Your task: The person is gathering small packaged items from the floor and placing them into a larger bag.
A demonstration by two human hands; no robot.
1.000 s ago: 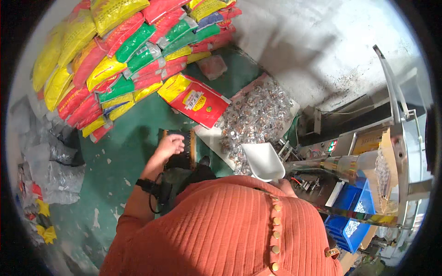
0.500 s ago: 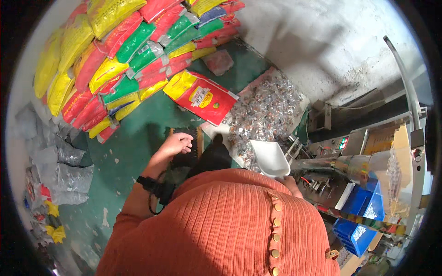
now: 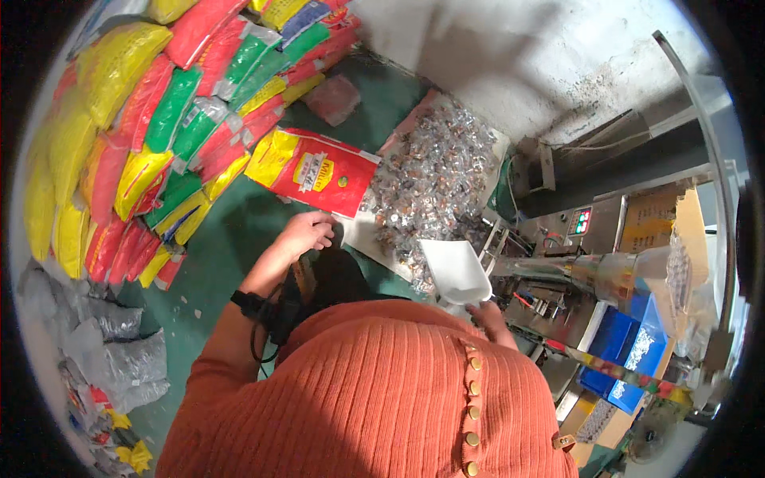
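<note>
The right hand (image 3: 492, 317) grips the scoop (image 3: 456, 268), the left hand (image 3: 304, 234) hangs half-open, seemingly empty, and a low swing could scatter the far packets (image 3: 434, 179)

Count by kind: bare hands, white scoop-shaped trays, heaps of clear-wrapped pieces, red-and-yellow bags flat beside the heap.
Bare hands: 2 (left hand, right hand)
White scoop-shaped tray: 1
Heap of clear-wrapped pieces: 1
Flat red-and-yellow bag: 1
Total: 5
</note>
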